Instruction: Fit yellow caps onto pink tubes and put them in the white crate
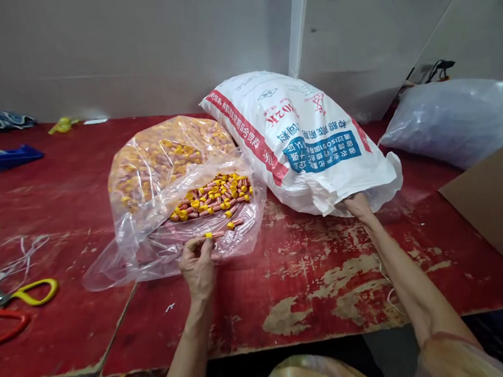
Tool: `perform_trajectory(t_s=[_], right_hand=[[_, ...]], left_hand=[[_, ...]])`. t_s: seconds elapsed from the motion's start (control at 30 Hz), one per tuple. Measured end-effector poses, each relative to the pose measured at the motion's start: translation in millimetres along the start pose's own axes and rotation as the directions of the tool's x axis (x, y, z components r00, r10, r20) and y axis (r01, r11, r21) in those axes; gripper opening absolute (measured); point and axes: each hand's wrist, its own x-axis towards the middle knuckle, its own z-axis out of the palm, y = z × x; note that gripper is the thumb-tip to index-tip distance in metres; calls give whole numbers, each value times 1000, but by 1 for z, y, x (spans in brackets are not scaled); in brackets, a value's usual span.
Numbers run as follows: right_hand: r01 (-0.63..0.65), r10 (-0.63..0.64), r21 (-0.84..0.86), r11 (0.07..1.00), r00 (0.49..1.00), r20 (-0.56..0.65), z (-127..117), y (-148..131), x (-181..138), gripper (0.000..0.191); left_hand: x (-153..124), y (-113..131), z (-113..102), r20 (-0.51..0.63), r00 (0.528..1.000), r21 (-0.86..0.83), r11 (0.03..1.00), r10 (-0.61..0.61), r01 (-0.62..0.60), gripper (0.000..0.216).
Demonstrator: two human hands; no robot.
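Yellow-capped pieces (pixel 220 196), scuffed red tabletop (pixel 67 207); grey wall (pixel 138 47)

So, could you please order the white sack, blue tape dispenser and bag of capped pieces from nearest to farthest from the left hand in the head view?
1. Bag of capped pieces, right by the left hand.
2. White sack, to the right.
3. Blue tape dispenser, far left.
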Motion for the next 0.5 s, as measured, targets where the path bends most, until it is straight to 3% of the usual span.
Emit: perform_trajectory(t_s=[0.1,0.2,0.3,0.4,0.5], right_hand=[[1,-7,-75,997,997,-83,-19,9,-35,34],[49,-53,-46,998,995,-88,-33,2,-85,35],[14,-23,144,989,998,59,-26,-20,-125,31],[-132,43,479,868,980,192,-6,-47,-149,36],[-204,-1,564,800,940,341,14,-69,-163,33]], left_hand=[[-31,7,8,152,979,-286,943,-132,172,27],[-66,11,25,306,927,-392,858,-217,330,25],[-99,15,44,461,842,-393,786,-280,476,23],[-125,20,56,553,763,-392,704,-334,592,25],[-139,22,56,565,740,-426,640,-363,640,30]])
